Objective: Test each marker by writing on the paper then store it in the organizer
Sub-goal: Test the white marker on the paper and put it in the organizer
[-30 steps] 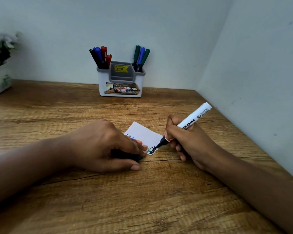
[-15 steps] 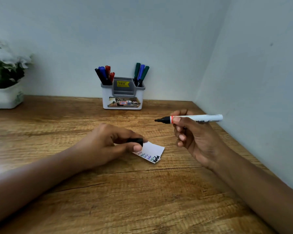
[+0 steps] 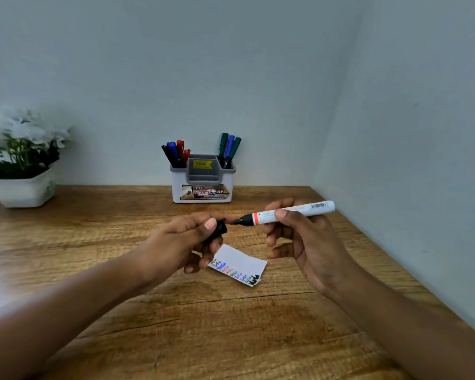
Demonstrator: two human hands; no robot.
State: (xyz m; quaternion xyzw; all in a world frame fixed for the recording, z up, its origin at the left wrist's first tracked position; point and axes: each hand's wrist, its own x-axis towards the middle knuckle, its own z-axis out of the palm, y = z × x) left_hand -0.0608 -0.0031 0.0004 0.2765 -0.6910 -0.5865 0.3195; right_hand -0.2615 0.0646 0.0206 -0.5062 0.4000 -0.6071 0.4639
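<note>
A: where's the marker (image 3: 288, 212) rn?
B: pinched in the fingers of the right hand (image 3: 299, 242), over the desk (image 3: 231, 338), tip facing the cap (image 3: 221, 227) that the left hand (image 3: 187, 237) grips. The paper (image 3: 239, 266) lies below, and the organizer (image 3: 203, 185) is at the back edge.

Soft, even, rather dim light with faint shadows. A pale glare patch lies on the surface (image 3: 25, 264) far left of the left hand (image 3: 187, 237). The plant (image 3: 22, 149) beyond it is blurred; frame edges show wide-angle bending.
</note>
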